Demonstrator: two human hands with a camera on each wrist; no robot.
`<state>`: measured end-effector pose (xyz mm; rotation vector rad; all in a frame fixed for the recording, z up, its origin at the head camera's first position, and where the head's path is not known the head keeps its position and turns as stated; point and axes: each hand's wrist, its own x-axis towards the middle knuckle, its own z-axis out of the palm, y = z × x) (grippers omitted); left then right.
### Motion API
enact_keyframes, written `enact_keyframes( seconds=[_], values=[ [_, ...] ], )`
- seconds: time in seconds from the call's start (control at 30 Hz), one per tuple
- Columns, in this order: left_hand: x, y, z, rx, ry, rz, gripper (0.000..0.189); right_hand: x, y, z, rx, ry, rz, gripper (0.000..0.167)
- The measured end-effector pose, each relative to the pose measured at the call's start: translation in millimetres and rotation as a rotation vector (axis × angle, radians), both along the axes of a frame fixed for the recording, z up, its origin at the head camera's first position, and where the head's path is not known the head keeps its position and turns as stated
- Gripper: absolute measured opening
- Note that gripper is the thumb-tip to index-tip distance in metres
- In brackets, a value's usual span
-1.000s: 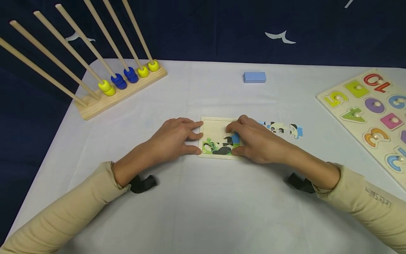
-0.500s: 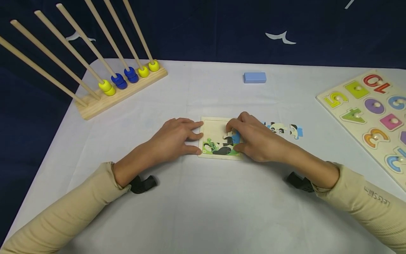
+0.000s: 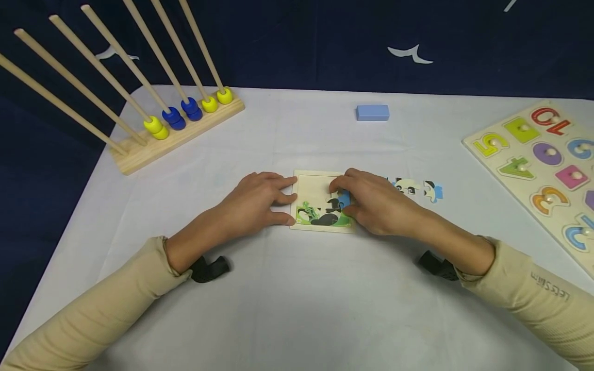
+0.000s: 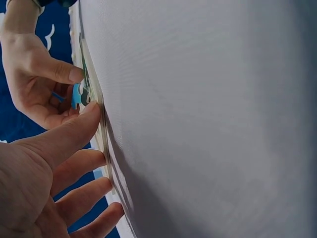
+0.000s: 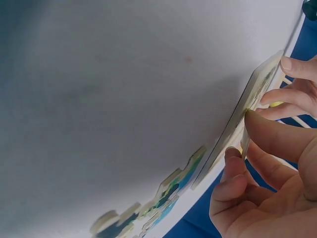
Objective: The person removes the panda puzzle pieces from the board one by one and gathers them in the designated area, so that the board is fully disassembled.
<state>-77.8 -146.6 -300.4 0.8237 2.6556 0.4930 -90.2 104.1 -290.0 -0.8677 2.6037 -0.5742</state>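
In the head view a small wooden jigsaw tray [image 3: 313, 184] lies flat at mid-table, its bottom row showing green ground and part of a black-and-white panda. My left hand [image 3: 252, 203] has spread fingers, with fingertips and thumb resting against the tray's left edge. Over the tray's right side, my right hand [image 3: 378, 203] pinches a blue, black and white jigsaw piece [image 3: 344, 200] between thumb and fingers. The right wrist view shows this thin piece [image 5: 245, 141] edge-on, tilted up close over the tray [image 5: 235, 124]. My knuckles hide the tray's upper right corner.
Loose panda jigsaw pieces [image 3: 433, 191] lie right of the tray, partly behind my right hand. A blue block [image 3: 373, 113] sits farther back. At the back left stands a bead rack [image 3: 176, 135] with tall rods; a number puzzle board [image 3: 506, 193] lies at the right.
My right thumb has moved slightly up and away from the tray's lower right corner, and the pinched piece has shifted a little at the tray's right side. The left hand stays in place.
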Motion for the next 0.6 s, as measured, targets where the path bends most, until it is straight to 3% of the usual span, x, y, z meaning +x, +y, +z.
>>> enact_keyframes(
  seconds=[0.6],
  values=[
    [0.4,0.5,1.8,0.038,-0.025,0.004,0.052,4.6,16.9,8.7,-0.16,-0.002,-0.047,0.036]
  ],
)
